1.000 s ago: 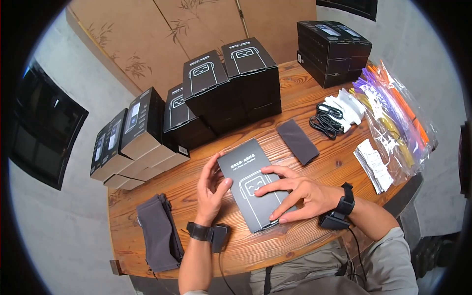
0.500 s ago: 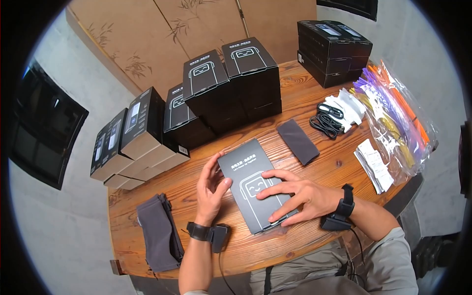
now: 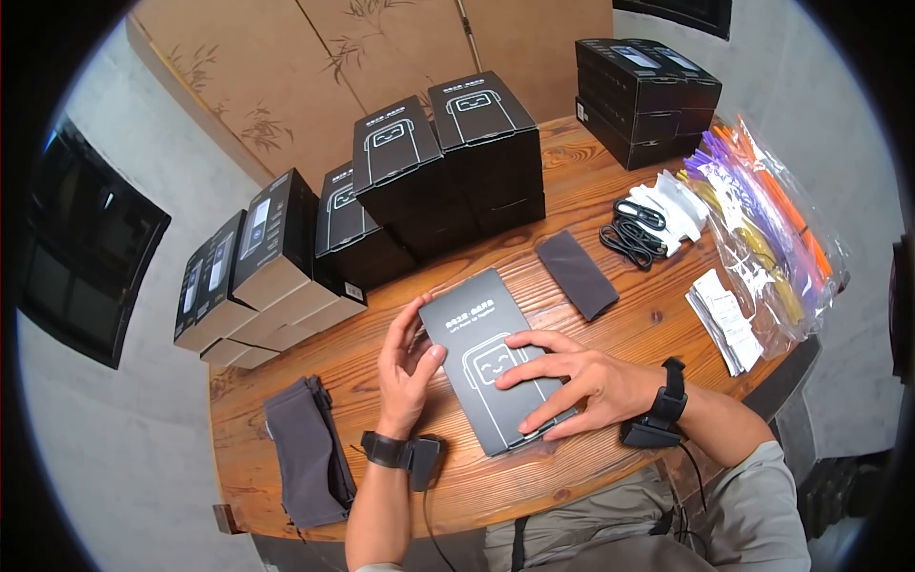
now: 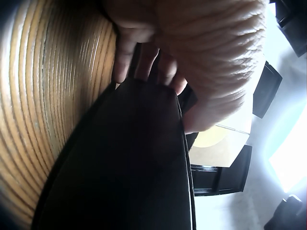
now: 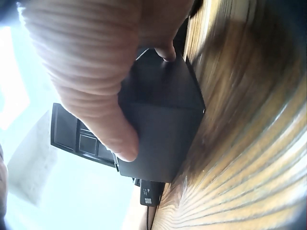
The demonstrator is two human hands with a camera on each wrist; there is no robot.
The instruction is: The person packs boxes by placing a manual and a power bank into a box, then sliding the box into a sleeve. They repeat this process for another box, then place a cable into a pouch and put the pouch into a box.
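A dark grey box [image 3: 467, 319] with a smiling face drawn on its lid lies at an angle on the table in the head view. My left hand [image 3: 408, 367] stands along its left side, thumb at the lid's edge. In the left wrist view, its fingertips meet the far part of the box. Across the lid from the right, my right hand [image 3: 596, 381] holds the box, fingers spread and bent, with thumb and forefinger at the near end. The right wrist view shows the right thumb [image 5: 122, 146] against the box's edge. A dark cloth pouch [image 3: 579, 276] lies beyond it.
Black boxes [image 3: 491, 176] stand stacked behind, with pale-sided ones [image 3: 281, 300] to their left. Folded dark pouches [image 3: 305, 448] lie at left. Coiled black cables [image 3: 631, 234], folded papers [image 3: 722, 319] and a clear bag of coloured strips [image 3: 767, 248] occupy the right. Another box stack [image 3: 648, 110] is behind.
Both hands stay at the box in nearly the same pose. The right wrist has shifted very slightly to the right since the first frame.
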